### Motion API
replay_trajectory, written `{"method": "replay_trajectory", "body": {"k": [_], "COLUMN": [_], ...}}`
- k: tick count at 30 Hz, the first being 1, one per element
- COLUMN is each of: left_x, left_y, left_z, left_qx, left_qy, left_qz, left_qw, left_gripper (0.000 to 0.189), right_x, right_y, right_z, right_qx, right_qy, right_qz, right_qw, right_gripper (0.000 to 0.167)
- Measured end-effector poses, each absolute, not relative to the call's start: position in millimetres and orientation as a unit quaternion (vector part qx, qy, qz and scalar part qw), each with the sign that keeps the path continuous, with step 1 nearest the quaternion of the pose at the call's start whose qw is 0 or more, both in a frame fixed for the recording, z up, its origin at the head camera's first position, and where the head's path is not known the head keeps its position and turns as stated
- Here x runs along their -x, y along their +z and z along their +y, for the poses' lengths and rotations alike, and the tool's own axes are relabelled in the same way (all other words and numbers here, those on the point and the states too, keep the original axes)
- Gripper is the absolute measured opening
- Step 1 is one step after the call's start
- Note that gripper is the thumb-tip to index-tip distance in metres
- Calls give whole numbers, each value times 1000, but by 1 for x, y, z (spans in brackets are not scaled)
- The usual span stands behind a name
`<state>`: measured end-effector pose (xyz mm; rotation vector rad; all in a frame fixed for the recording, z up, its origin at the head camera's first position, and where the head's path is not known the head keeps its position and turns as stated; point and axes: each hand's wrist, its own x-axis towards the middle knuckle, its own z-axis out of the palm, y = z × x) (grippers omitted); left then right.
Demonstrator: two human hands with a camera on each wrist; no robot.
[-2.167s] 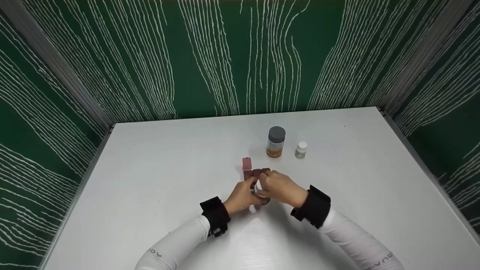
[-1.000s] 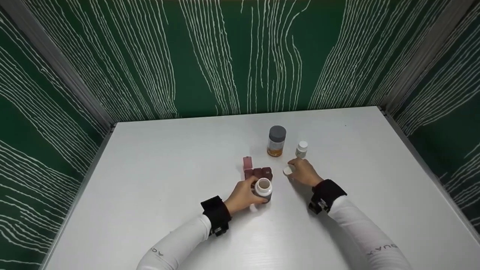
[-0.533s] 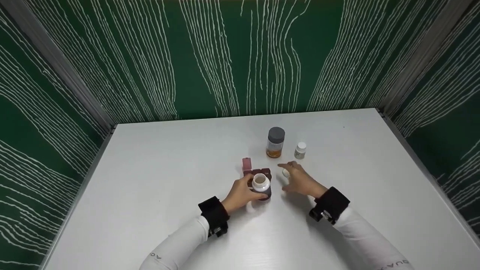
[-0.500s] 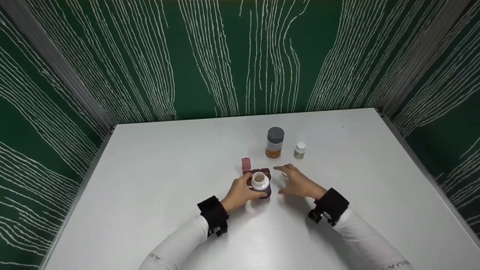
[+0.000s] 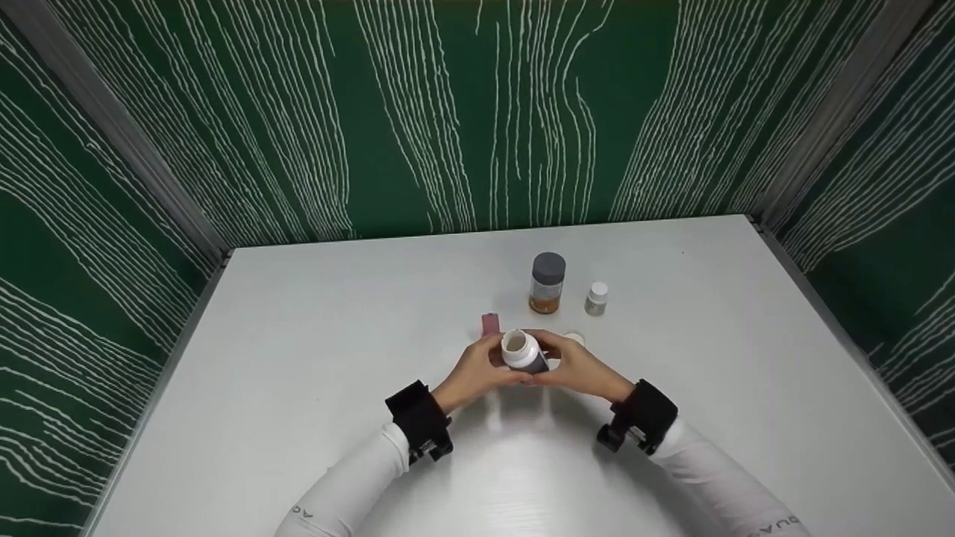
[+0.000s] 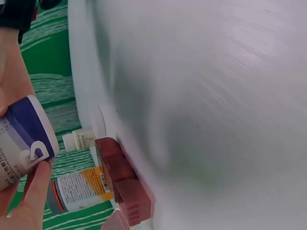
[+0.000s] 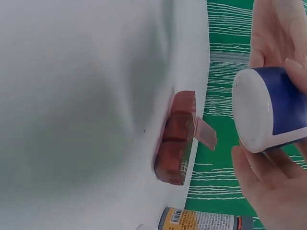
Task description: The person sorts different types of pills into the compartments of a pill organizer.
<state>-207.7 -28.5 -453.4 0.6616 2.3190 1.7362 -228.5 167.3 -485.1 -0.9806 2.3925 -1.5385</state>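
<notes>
Both hands hold a white pill bottle (image 5: 519,349) with a blue label, uncapped, tilted and raised off the table. My left hand (image 5: 477,373) grips it from the left, and my right hand (image 5: 586,369) curls round its other side. In the right wrist view the bottle's white base (image 7: 252,110) faces the camera. Beyond and below stands a dark red pill organizer (image 7: 175,139) with several compartments; one pink lid (image 5: 490,324) is flipped up. The hands cover most of the organizer in the head view. A white cap (image 5: 574,338) lies just behind the right hand.
A larger bottle (image 5: 547,283) with a grey lid and orange lower part stands farther back. To its right is a small white-capped bottle (image 5: 596,299). The white table (image 5: 336,321) meets green walls with white streaks (image 5: 403,112) at the back and sides.
My right hand took the cap off, set it on the table, let it go and moved left onto the bottle. The bottle has risen and now tilts.
</notes>
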Motion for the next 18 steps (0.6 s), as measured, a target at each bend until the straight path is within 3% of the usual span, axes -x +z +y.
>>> {"method": "replay_trajectory", "body": {"k": [4,7,14,18], "left_x": [213,222,241,248], "left_y": [-461,-474,-489,-496], "left_z": [-32,-37,-55,-57], "left_qx": [-232,-231,-200,-177], "left_qy": [586,576,478,373], "left_qz": [770,778,855,911], "left_qw": [98,100,23,16], "left_gripper": [56,58,54,52], "right_x": [230,233,246,253], "right_y": [-488,-490,-495,-499], "right_z": [166,166,163,158], "right_qx": [316,309,271,263], "right_qy": [-525,-531,-451,-336], "right_qz": [785,785,850,900], "right_qw": [93,84,-28,-91], "right_gripper": [66,66,65,65]}}
